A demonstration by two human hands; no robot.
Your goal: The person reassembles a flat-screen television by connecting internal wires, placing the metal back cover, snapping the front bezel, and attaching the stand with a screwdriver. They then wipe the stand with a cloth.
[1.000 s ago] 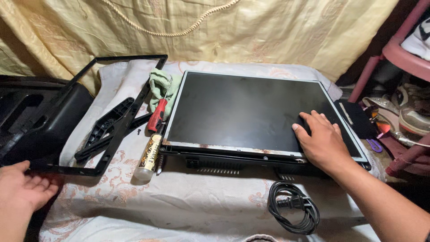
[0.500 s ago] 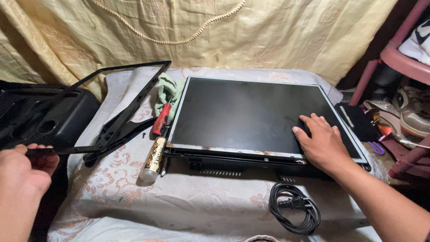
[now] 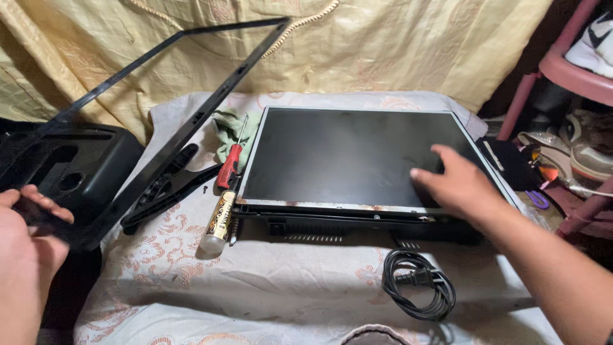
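The left hand (image 3: 29,255), lower left, pinches the black bezel frame (image 3: 191,124), its long axis rising toward upper centre; the right hand (image 3: 456,185) hovers spread-fingered over the bare monitor panel (image 3: 345,156), centre.

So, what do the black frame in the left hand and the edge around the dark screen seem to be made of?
The black frame, held by the left hand, looks like moulded plastic: thin, matt, with small clips along its inner side. The screen panel has a smooth, dark, faintly reflective face, glass or plastic film. Its edge strip looks like bare metal, since brownish rust-like spots show along it.
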